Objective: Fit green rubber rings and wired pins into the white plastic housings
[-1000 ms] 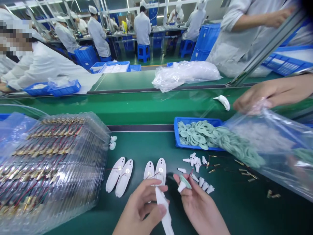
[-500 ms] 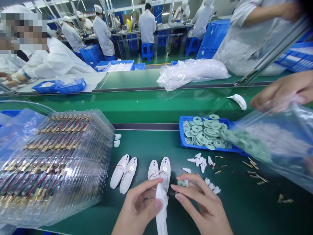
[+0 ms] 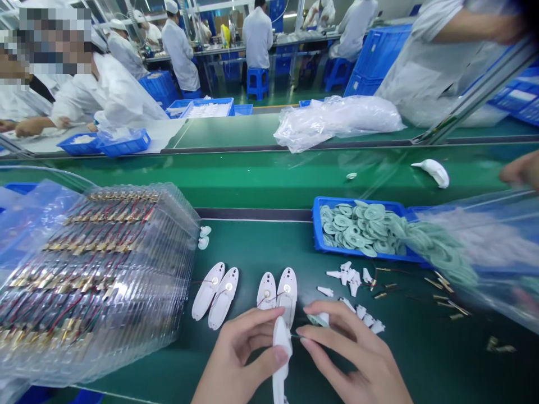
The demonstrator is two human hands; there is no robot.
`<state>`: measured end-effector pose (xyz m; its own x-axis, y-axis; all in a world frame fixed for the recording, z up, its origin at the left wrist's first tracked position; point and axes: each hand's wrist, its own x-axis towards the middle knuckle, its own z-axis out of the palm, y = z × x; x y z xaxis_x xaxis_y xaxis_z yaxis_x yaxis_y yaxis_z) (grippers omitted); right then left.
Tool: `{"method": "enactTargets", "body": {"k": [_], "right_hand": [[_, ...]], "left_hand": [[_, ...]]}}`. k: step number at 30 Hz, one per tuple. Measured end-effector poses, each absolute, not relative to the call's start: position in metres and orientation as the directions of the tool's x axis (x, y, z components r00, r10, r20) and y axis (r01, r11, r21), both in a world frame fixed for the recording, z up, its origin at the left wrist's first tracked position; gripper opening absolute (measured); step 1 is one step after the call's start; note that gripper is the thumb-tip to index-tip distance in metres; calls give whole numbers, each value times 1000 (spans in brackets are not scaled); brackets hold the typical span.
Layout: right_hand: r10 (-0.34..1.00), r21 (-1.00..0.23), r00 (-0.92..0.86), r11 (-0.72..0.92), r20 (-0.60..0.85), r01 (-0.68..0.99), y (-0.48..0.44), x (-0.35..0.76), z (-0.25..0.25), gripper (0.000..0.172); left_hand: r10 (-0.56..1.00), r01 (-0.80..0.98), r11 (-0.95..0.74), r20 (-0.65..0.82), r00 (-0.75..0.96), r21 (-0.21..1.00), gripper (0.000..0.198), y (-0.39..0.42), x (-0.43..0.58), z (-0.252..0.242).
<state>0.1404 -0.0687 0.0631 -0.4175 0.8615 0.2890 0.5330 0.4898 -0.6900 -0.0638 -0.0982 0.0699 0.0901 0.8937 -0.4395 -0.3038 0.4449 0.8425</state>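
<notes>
My left hand (image 3: 248, 353) is closed around a white curved plastic housing (image 3: 281, 353), held upright on its narrow side. Close by on the right, my right hand (image 3: 349, 348) pinches a thin wire (image 3: 296, 336) that runs to the housing's edge. A small pale green and white piece (image 3: 320, 319) sits between that hand's upper fingers. Just beyond my hands lie two white oval shells (image 3: 288, 289) with thin wires across them. Another pair of oval shells (image 3: 223, 297) lies to their left. Small white plastic parts (image 3: 349, 278) are scattered past my right hand.
Stacked clear trays (image 3: 105, 280) of wired motors stand at left. A blue bin (image 3: 318, 224) holds pale green rings, with a plastic bag (image 3: 497, 241) of more beside it. Another person's hand (image 3: 522, 168) is at the right edge. A white curved part (image 3: 433, 171) lies on the belt.
My right thumb and finger have come close to the housing with the thin wire. The other person's hand at right has drawn back rightward. A small pale piece now shows on the green belt.
</notes>
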Motion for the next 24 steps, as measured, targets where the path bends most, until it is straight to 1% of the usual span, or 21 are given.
{"method": "enactTargets", "body": {"k": [7,11,18,24], "right_hand": [[835,-675,-441,534,329,509,-63,137,70,20],[835,-680,-438,534,333,502,-61,135,73,20],[850,-716,-450,492,273,495,-63,135,72,18],[863,-752,-477,424,166,504,-65,135,69,21]], "left_hand": [[926,-256,376,-368,80,890,36,-101,-66,66],[924,-192,381,-364,119,905,34,-100,-69,67],[911,-138,395,-368,187,908,38,-99,-74,68],[923,-139,370,-347,166,919,35,-101,-69,65]]}}
